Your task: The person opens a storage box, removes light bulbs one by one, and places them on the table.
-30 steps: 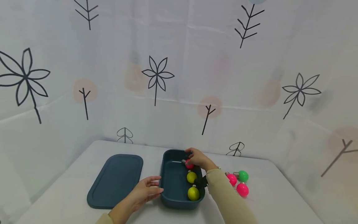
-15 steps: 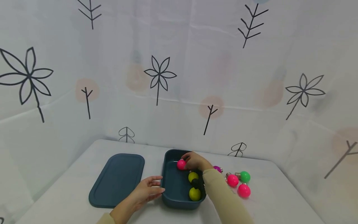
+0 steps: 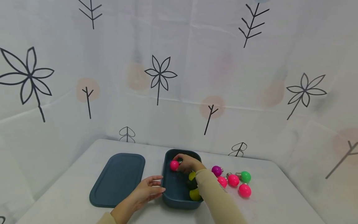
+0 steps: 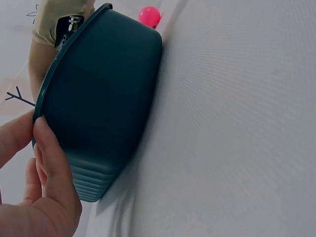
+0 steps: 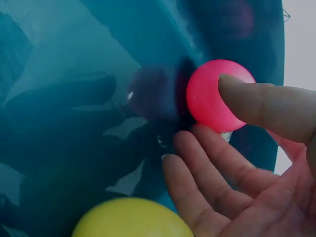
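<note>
My right hand [image 3: 188, 162] reaches into the dark teal box [image 3: 181, 204] and holds a pink light bulb [image 3: 174, 165] near its far left corner. In the right wrist view the thumb lies over the pink globe, with the fingers below it beside its metal base. Two yellow light bulbs [image 3: 195, 195] lie along the right side of the box, partly hidden by my right wrist. At the left side of the box, my left hand [image 3: 147, 190] pinches the rim between thumb and fingertips, seen closely against the outer wall [image 4: 98, 89] in the left wrist view.
A flat dark teal lid [image 3: 117, 180] lies left of the box. Right of it lie a purple bulb [image 3: 216, 171], a green bulb [image 3: 245, 177] and several pink bulbs [image 3: 244, 190]. A patterned white cloth [image 3: 179, 121] hangs behind the table.
My right hand has carried the pink bulb leftward inside the box, from the right side to the far left corner. The left hand stays at the rim.
</note>
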Demonstrator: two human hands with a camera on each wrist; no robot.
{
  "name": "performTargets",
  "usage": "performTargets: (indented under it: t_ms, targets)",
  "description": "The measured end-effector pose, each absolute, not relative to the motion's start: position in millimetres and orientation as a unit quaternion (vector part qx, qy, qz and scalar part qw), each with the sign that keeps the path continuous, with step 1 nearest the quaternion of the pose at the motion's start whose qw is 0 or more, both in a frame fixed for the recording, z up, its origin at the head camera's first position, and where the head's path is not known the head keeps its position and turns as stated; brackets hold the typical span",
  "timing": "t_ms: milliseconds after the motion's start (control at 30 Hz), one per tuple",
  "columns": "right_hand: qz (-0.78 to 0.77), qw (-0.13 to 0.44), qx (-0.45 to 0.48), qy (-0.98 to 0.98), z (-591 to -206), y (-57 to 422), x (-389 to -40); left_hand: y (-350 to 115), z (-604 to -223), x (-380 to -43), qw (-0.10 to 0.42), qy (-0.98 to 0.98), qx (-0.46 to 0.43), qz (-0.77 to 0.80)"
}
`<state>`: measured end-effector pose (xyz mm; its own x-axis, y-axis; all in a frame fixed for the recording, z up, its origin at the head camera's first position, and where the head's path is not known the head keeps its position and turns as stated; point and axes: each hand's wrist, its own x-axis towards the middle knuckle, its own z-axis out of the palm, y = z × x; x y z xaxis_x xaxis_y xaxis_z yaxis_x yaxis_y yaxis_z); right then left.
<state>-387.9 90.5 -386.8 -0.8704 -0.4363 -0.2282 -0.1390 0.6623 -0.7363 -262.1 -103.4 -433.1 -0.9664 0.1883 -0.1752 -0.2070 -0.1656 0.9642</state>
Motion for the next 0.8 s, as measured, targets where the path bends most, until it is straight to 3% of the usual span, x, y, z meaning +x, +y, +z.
performTargets:
  t_ms: [800]
  targets:
    - [-0.363, 0.234, -0.225, 0.873, -368.7, 82.2, -365.5, -103.1, -433.1, -262.7, 0.138, 0.638, -0.016, 0.758]
